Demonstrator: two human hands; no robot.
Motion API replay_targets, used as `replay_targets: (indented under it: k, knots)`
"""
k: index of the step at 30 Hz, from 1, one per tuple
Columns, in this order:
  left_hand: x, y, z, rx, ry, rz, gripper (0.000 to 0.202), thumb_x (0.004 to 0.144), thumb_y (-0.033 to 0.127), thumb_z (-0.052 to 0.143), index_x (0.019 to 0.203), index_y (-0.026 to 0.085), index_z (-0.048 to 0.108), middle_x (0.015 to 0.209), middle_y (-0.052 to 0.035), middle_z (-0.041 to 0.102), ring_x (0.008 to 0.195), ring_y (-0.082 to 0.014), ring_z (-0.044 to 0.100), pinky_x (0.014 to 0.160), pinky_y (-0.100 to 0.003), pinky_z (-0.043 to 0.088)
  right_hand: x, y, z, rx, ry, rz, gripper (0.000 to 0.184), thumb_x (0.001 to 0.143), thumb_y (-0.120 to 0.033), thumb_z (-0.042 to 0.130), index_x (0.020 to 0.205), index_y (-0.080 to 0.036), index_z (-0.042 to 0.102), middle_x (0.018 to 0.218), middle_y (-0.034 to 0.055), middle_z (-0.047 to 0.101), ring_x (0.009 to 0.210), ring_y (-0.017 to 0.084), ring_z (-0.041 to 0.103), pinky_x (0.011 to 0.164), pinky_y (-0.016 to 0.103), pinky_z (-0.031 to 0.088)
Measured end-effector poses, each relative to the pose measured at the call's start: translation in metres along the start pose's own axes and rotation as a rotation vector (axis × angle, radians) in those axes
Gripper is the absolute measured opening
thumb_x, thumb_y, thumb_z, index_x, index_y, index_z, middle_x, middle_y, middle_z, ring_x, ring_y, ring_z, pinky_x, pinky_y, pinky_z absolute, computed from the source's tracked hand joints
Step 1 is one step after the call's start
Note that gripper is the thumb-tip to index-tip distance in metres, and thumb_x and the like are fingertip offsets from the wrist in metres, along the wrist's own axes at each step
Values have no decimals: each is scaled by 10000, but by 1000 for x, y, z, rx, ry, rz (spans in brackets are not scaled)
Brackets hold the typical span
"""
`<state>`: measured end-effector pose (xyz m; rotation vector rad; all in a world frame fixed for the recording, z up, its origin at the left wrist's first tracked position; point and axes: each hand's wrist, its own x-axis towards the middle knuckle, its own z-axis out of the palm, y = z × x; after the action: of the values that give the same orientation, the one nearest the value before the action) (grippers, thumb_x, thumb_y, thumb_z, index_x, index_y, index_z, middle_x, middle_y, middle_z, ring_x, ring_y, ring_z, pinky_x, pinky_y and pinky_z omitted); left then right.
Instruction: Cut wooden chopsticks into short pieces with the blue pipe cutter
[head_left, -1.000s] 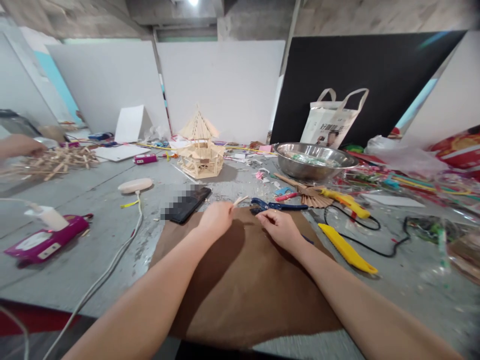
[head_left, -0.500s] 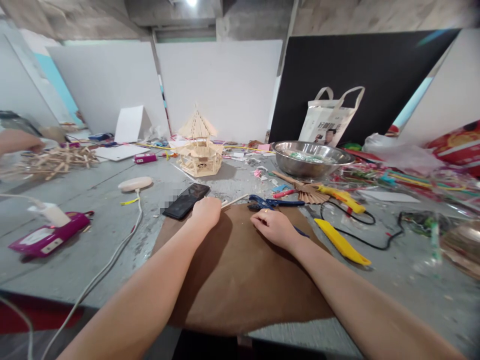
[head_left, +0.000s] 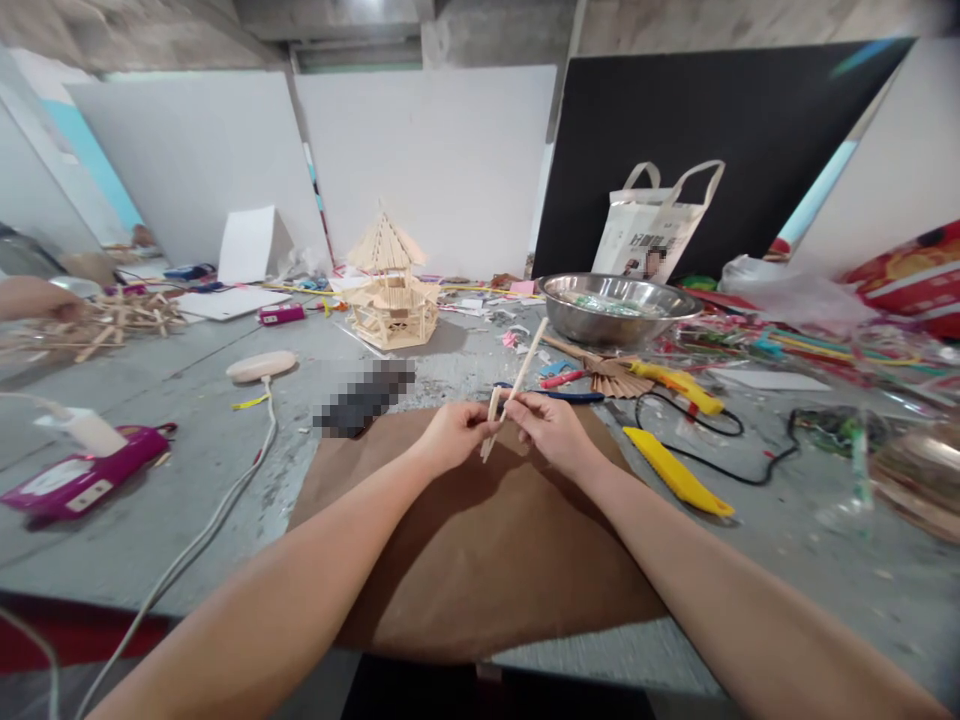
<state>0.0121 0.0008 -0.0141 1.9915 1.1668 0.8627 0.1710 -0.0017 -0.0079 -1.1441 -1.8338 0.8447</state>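
Note:
My left hand [head_left: 454, 435] is closed in a pinch on a short pale wooden stick [head_left: 493, 405], held above the brown mat [head_left: 480, 570]. Right beside it, my right hand [head_left: 547, 425] pinches a longer wooden stick [head_left: 532, 356], which slants up and away to the right. The two sticks come close together between my fingertips; whether they touch I cannot tell. Behind my right hand lie blue-handled pliers [head_left: 581, 397], partly hidden. A dark phone [head_left: 364, 398], blurred by pixels, lies at the mat's far left corner.
A wooden stick pavilion model [head_left: 390, 300] stands further back. Right of it are a steel basin [head_left: 619, 325], a folding fan [head_left: 619, 380], a yellow glue gun [head_left: 679, 385] and a yellow cutter [head_left: 679, 472]. A purple power strip [head_left: 90, 475] sits left. Another person's hand [head_left: 37, 298] is over piled sticks.
Both hands have come together over the mat and lifted. A long stick now stands up in my right hand, a short one in my left. The view has shifted slightly.

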Motion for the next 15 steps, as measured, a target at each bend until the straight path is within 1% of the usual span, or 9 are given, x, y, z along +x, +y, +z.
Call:
replay_targets:
  k: [3,5,7,9,12,15]
  knots:
    - [-1,0,4,-48,-21,13,245,698,336,466,695,116,573,540,22,513,502,-68,443,527,-183,378,-1,-4,-1,4,12,-50,330,743,-419,423,796,-147,601,471,-36,446,407,68,374,421,199,311]
    - [-2,0,3,-58,-33,27,243,696,326,474,725,115,591,573,10,543,528,-77,467,555,-195,391,-1,-6,-2,-27,25,-79,320,744,-413,427,669,-145,584,439,-40,413,408,64,362,428,197,305]
    - [-2,0,2,-37,-46,45,231,690,307,486,747,120,610,615,-3,573,569,-91,491,577,-202,398,-2,-8,-2,-57,35,-102,324,743,-411,433,607,-146,560,446,-35,420,419,62,367,438,196,306]
    - [-2,1,2,1,-56,61,215,684,285,497,764,131,623,653,-10,594,610,-104,507,591,-205,402,-2,-8,-3,-79,43,-117,331,742,-416,433,594,-147,556,453,-32,424,432,64,378,449,195,312]
    - [-2,1,3,35,-66,71,209,681,271,500,784,142,629,672,-9,605,636,-114,516,596,-206,405,-2,-8,-3,-95,45,-127,333,739,-425,433,624,-148,579,471,-26,433,451,71,402,460,197,326]
    - [-2,-1,3,50,-77,89,205,678,279,504,769,139,622,673,-6,598,636,-110,511,606,-206,404,-2,-6,-2,-87,45,-127,324,725,-424,453,647,-148,603,531,-10,481,478,78,433,468,199,347]
